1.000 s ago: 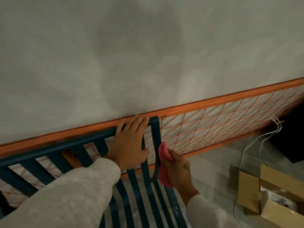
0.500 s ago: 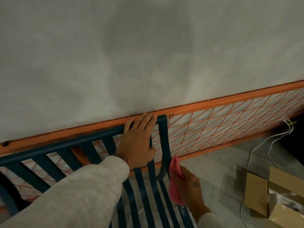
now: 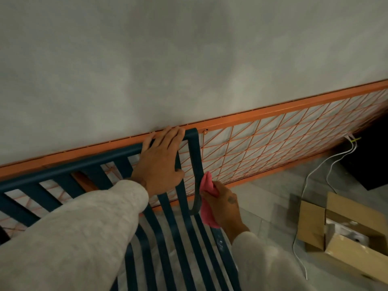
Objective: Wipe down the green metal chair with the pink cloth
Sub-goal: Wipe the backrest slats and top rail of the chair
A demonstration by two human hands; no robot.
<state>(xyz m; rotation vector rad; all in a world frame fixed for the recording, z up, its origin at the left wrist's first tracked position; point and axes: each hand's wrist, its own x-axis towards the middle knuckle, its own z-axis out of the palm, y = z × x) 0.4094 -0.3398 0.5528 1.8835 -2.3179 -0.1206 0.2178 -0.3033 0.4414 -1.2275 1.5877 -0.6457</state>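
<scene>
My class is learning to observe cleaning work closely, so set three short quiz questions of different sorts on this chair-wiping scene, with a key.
1. True or false: the left hand holds the cloth.
2. Which part does the cloth touch? A) seat slats B) right upright of the chair back C) top rail
3. What brown thing sits on the floor at right?
Key: 1 false, the right hand holds it; 2 B; 3 an open box.

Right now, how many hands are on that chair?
2. The left hand holds the top rail of the green metal chair, near its right corner. The right hand presses the pink cloth against the chair's right side bar, lower down. No other hand shows.
</scene>
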